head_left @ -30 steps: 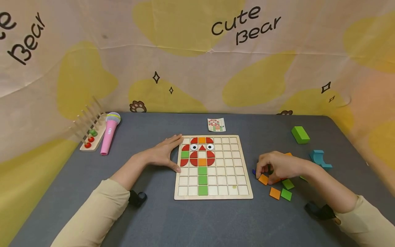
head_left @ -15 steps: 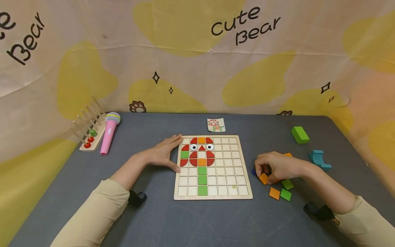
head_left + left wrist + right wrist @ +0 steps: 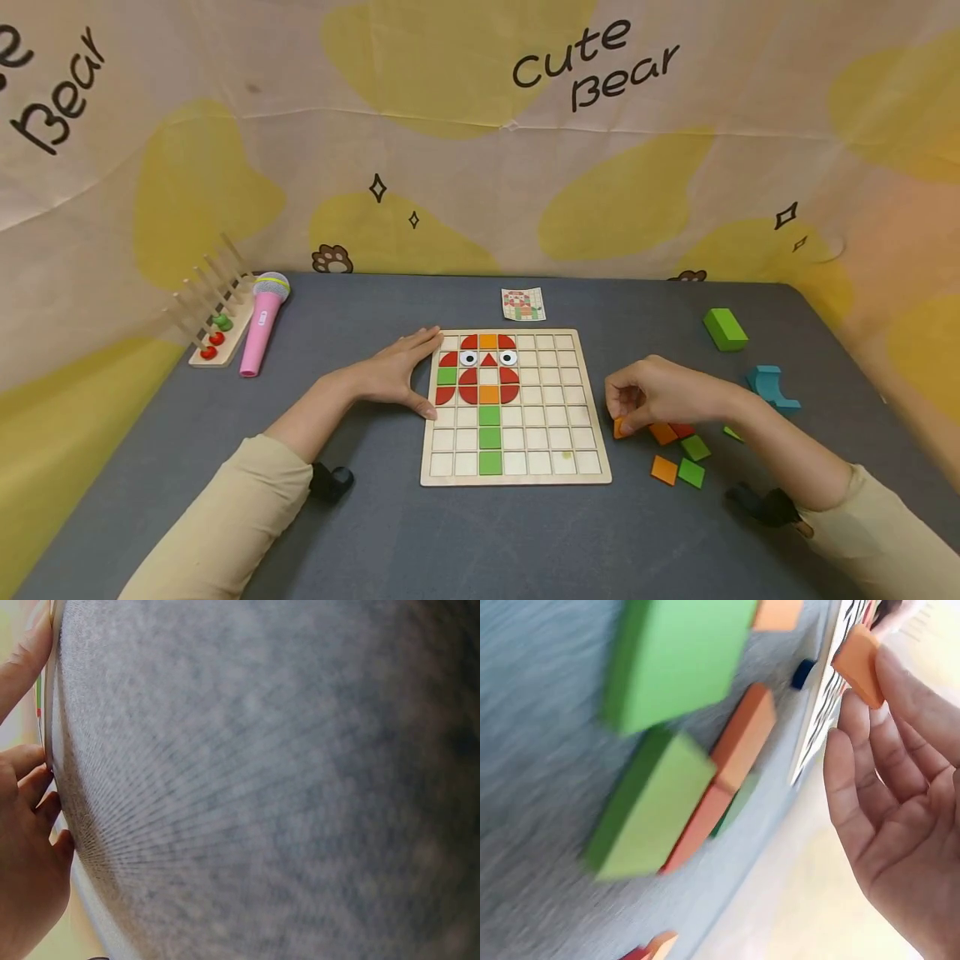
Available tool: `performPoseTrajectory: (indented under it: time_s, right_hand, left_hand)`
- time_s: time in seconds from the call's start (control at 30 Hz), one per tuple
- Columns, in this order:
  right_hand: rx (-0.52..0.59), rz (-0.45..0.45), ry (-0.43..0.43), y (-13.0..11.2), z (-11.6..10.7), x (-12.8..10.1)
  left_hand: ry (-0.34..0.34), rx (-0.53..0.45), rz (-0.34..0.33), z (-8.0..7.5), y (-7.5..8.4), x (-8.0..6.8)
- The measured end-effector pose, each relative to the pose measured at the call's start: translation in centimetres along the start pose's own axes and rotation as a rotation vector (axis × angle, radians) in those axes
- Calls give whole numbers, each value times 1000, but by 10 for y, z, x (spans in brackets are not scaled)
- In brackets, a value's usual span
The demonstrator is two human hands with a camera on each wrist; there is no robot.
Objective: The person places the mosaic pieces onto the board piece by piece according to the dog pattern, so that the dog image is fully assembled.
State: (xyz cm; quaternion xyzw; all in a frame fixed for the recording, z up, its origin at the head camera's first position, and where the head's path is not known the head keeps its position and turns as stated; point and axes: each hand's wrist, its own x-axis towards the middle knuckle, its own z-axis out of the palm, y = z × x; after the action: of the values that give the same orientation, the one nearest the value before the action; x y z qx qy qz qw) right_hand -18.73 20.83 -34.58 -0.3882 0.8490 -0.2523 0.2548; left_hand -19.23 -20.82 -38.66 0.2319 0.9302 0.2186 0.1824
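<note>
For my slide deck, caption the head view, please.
Left hand steadies the puzzle board while the right hand pinches an orange tile.

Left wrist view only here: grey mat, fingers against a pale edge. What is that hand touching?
Observer: The left hand rests, fingers straight, against the left edge of the square wooden grid board.
Operator: And the other hand?
Observer: The right hand pinches a small orange square tile beside the board's right edge.
Operator: Anything on the board?
Observer: Red, orange and green tiles fill its upper left; three green squares run down below them.
</note>
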Motion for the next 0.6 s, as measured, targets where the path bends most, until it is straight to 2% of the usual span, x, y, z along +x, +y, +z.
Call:
performPoseTrajectory:
  time_s: [0.33,0.6]
  right_hand:
    - [-28,17,109,-22,9,39]
    - [-64,-56,160,-39,14,67]
  left_hand:
    - [-1,2,-16,0,1,-1]
    - [0,8,-7,0,0,0]
